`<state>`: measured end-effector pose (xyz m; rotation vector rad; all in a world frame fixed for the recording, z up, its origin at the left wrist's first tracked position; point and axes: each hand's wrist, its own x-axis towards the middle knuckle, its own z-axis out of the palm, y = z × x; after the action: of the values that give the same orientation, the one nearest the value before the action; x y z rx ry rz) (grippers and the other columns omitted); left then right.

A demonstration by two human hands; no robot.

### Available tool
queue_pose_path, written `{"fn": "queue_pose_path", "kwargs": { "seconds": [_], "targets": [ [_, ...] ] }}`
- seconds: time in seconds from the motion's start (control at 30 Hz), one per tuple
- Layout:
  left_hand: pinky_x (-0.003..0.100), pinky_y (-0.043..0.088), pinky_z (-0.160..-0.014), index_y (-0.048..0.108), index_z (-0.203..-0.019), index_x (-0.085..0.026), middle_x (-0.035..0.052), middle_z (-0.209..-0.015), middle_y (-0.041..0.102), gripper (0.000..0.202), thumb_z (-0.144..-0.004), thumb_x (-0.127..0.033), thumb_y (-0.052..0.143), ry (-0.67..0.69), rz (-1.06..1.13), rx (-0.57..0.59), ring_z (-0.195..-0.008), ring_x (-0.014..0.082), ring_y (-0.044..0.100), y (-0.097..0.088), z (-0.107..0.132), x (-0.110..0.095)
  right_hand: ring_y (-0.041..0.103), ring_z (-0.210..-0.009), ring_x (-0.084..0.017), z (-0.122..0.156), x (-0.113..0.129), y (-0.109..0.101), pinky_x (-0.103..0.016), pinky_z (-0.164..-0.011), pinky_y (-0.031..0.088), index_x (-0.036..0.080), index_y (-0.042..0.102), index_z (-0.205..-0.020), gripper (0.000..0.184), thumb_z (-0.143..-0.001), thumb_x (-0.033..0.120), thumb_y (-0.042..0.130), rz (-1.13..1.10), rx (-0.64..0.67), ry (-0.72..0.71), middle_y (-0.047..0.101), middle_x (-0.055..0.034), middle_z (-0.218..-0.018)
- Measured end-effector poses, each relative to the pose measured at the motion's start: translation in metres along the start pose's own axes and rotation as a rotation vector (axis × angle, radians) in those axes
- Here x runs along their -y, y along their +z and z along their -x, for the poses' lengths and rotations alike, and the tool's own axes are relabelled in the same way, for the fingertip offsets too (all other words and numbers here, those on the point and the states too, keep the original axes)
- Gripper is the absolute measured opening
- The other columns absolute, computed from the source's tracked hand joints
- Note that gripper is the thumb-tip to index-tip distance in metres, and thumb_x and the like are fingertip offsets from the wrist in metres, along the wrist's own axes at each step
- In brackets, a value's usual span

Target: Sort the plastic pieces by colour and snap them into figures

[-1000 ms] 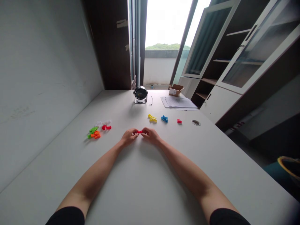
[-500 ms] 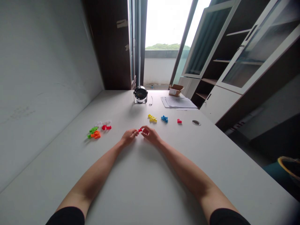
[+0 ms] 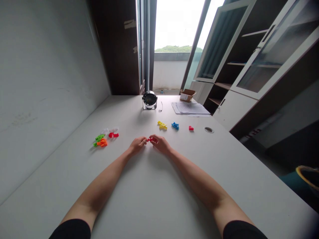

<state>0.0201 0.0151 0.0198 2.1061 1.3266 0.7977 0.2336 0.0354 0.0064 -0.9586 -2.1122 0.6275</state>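
Observation:
Between my two hands, just above the white table (image 3: 154, 186), is a small red plastic piece (image 3: 149, 139). My left hand (image 3: 138, 145) pinches its left end between thumb and fingers. From the other side, the fingertips of my right hand (image 3: 160, 144) close on it and cover part of it. Its exact shape is too small to make out. Beyond my hands lie a yellow cluster of plastic pieces (image 3: 162, 125), a blue cluster (image 3: 175, 125) and a single pinkish-red piece (image 3: 190, 128).
At the left lie green pieces (image 3: 100, 137), orange pieces (image 3: 102, 142), red pieces (image 3: 113, 135) and clear ones (image 3: 106, 131). Farther back stand a round black lamp-like device (image 3: 150, 99), papers (image 3: 190, 108) and an open cardboard box (image 3: 187, 95). A cable hole (image 3: 208, 130) is at the right.
The fingers of my right hand have closed in on the red piece, which is now turned and more covered. My left hand keeps its pinch. The other pieces stay put.

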Motion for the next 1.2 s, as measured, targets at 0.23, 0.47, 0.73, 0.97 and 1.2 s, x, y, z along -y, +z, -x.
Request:
{"fn": "queue_pose_path", "kwargs": {
  "seconds": [0.23, 0.47, 0.73, 0.97, 1.2],
  "targets": [
    [0.024, 0.043, -0.069, 0.068, -0.099, -0.020, 0.0018, -0.085, 0.069, 0.026, -0.088, -0.039, 0.055, 0.009, 0.024, -0.086, -0.074, 0.0149, 0.058, 0.0018, 0.0024, -0.0015, 0.055, -0.065, -0.012, 0.0004, -0.0019, 0.0015, -0.021, -0.064, 0.040, 0.021, 0.066, -0.106, 0.021, -0.094, 0.036, 0.058, 0.030, 0.002, -0.005, 0.067, -0.0005, -0.079],
    [0.024, 0.041, -0.066, 0.070, -0.099, -0.019, 0.0019, -0.082, 0.068, 0.028, -0.091, -0.039, 0.051, -0.005, 0.053, -0.081, -0.072, 0.0147, 0.055, 0.0018, 0.0020, 0.0014, 0.056, -0.064, -0.011, -0.0011, -0.0031, 0.0040, -0.021, -0.064, 0.041, 0.023, 0.065, -0.106, 0.019, -0.092, 0.034, 0.061, 0.068, -0.010, 0.007, 0.067, 0.0006, -0.079],
    [0.024, 0.041, -0.067, 0.070, -0.097, -0.018, 0.0019, -0.081, 0.069, 0.036, -0.092, -0.045, 0.047, -0.016, 0.093, -0.043, -0.071, 0.0149, 0.057, 0.0021, 0.0004, 0.0039, 0.057, -0.064, -0.012, 0.0003, -0.0005, 0.0020, -0.022, -0.065, 0.043, 0.025, 0.060, -0.117, 0.030, -0.088, 0.032, 0.065, 0.094, -0.026, 0.016, 0.067, 0.0015, -0.081],
    [0.024, 0.042, -0.066, 0.070, -0.098, -0.019, 0.0017, -0.081, 0.068, 0.032, -0.092, -0.043, 0.049, 0.001, 0.072, -0.055, -0.072, 0.0148, 0.057, 0.0032, -0.0002, 0.0070, 0.056, -0.063, -0.012, 0.0001, 0.0002, 0.0032, -0.022, -0.065, 0.041, 0.024, 0.062, -0.109, 0.024, -0.088, 0.036, 0.065, 0.153, -0.042, 0.025, 0.067, 0.0020, -0.077],
    [0.024, 0.044, -0.067, 0.068, -0.102, -0.020, 0.0017, -0.085, 0.068, 0.025, -0.087, -0.038, 0.058, 0.004, 0.110, -0.106, -0.071, 0.0137, 0.057, 0.0055, 0.0014, 0.0076, 0.057, -0.064, -0.012, -0.0007, 0.0002, 0.0035, -0.022, -0.066, 0.041, 0.023, 0.067, -0.097, 0.016, -0.091, 0.038, 0.064, 0.203, -0.051, -0.001, 0.068, 0.0009, -0.076]
  ]
}}
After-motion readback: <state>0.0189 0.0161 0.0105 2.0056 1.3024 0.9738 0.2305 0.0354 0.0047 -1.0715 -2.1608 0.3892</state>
